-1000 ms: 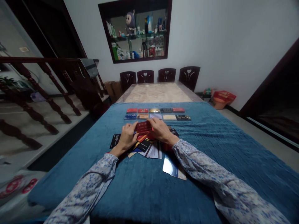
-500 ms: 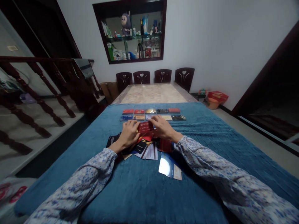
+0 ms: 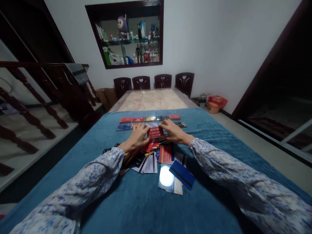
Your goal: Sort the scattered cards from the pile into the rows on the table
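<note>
Both hands pinch one red card [image 3: 155, 132] by its ends. My left hand [image 3: 137, 137] grips its left edge and my right hand [image 3: 173, 131] grips its right edge, fingers closed on it. The card hovers just in front of two rows of cards [image 3: 137, 120] laid flat on the blue cloth [image 3: 136, 201]. Under my wrists lies a loose heap of several cards [image 3: 149, 161], and a shiny card [image 3: 166, 178] and a dark blue card [image 3: 182, 170] lie nearest to me.
The cloth covers the near half of a long marble-topped table [image 3: 151, 99]. Several dark wooden chairs [image 3: 151, 82] stand at its far end below a wall niche with shelves [image 3: 126, 35]. A stair railing [image 3: 39, 94] runs along the left. A red basket [image 3: 216, 102] sits on the floor at right.
Both hands have carried the red card forward, away from the heap and up to the laid-out rows. More of the heap now shows, including the dark blue card.
</note>
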`<state>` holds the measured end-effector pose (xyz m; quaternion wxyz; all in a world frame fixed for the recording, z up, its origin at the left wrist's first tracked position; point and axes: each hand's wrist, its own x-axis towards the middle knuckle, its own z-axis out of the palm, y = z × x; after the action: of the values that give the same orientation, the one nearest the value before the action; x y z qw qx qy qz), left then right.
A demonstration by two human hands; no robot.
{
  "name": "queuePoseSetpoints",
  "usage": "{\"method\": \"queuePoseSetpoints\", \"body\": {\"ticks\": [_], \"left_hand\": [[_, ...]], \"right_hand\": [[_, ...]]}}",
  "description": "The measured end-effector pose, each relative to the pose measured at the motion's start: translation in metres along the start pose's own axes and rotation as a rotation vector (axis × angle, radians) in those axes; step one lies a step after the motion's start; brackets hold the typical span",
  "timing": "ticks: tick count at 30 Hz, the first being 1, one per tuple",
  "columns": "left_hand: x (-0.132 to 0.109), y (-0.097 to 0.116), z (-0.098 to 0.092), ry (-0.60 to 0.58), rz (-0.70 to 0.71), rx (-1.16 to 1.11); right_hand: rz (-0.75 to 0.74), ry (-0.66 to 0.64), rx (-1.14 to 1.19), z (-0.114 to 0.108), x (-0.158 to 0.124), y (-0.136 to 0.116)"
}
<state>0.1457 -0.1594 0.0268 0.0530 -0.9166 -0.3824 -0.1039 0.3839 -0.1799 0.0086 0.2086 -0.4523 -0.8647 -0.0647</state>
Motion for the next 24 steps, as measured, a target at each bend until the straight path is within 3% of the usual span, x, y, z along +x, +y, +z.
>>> {"method": "queuePoseSetpoints", "body": {"ticks": [17,24], "left_hand": [[0.075,0.012,0.014,-0.112,0.08,-0.057],[0.11,0.017,0.028,-0.097,0.1,-0.04]], "right_hand": [[-0.012,-0.036,0.115,0.0,-0.008,0.084],[0.107,-0.077,0.059,-0.005,-0.008,0.11]]}}
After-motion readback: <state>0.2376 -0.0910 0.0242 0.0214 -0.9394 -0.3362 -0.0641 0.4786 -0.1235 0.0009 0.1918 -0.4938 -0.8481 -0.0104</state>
